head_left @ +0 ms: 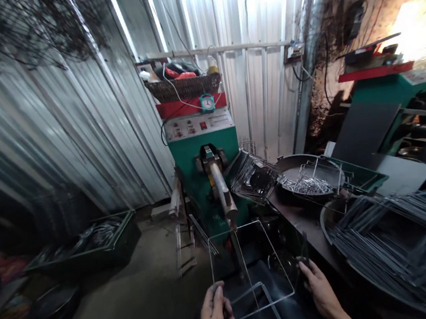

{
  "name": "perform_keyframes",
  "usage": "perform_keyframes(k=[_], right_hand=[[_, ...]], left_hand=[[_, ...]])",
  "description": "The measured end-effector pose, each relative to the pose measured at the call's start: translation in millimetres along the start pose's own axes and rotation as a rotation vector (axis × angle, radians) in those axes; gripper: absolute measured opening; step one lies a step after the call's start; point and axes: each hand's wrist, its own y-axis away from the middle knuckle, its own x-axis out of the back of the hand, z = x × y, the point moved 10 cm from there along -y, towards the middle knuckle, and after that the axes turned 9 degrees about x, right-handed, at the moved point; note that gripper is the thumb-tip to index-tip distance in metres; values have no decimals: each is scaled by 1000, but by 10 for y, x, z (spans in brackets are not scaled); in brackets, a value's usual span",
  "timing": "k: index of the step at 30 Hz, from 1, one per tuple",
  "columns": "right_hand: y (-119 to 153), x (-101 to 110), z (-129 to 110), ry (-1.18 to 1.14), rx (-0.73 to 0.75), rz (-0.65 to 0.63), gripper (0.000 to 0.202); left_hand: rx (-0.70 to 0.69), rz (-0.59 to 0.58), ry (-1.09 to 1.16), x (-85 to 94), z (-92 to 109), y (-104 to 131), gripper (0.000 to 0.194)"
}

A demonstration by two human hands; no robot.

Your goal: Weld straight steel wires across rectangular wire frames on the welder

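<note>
A thin rectangular wire frame [273, 248] with a middle bar stands in front of the green machine [205, 144], its far end beneath the machine's metal arm [223, 192]. My left hand [215, 312] is closed on the frame's near left side. To the right of the frame, my right hand [317, 285] is closed, with a thin dark object, too blurred to name, rising from its fingertips. Bent wires [272, 307] lie over my lap below the frame.
At the right are a round pan of wire pieces [352, 235], a smaller pan of short bits [290, 162] and stacked wire frames [245, 178]. A green crate [72, 261] stands on the floor at left. A second machine [373, 89] is at far right.
</note>
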Motion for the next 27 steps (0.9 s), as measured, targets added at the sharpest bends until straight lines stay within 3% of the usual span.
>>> perform_keyframes(k=[3,7,10,14,17,19,23,27], right_hand=[[131,0,268,202,18,72,32],[143,-233,361,290,225,-2,35],[27,-262,86,303,342,-22,30],[-94,-277,-635,411,386,-142,22],[-36,-477,-1241,422,485,-336,27],[77,-706,-1519,405,538,-512,34],[414,-1160,-1692,461,567,-863,52],[650,-1375,-1579,642,546,-1049,65]], left_hand=[[21,22,-26,53,4,-49,58],[-15,40,-39,126,77,-71,58],[-37,55,-32,194,133,-33,55],[-30,73,-27,279,189,98,49],[-35,62,-53,295,219,179,44],[-33,50,-71,293,206,202,41],[-41,38,-49,301,165,224,41],[-80,74,-21,376,189,244,41]])
